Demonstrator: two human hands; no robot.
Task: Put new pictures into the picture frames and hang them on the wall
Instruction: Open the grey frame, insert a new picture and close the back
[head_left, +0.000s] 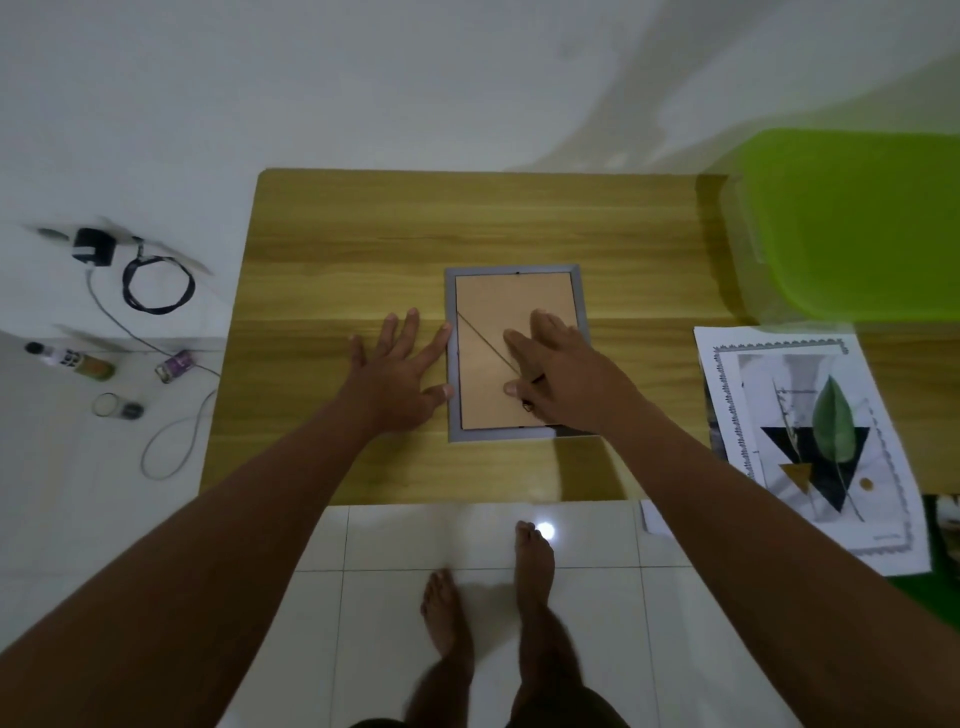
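Frame (514, 353) face-down, long axis away from me; my right hand (561, 374) flat on backing, left hand (400, 374) splayed, at left edge

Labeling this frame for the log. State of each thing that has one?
picture frame: face down on table, backing board in place
left hand: flat, open, fingertips at frame's left edge
right hand: flat, pressing on backing board
leaf print: loose, face up, overhanging table edge
green bin: lid on

grey frame (452, 358) (tan backing), lime bin (852, 223)
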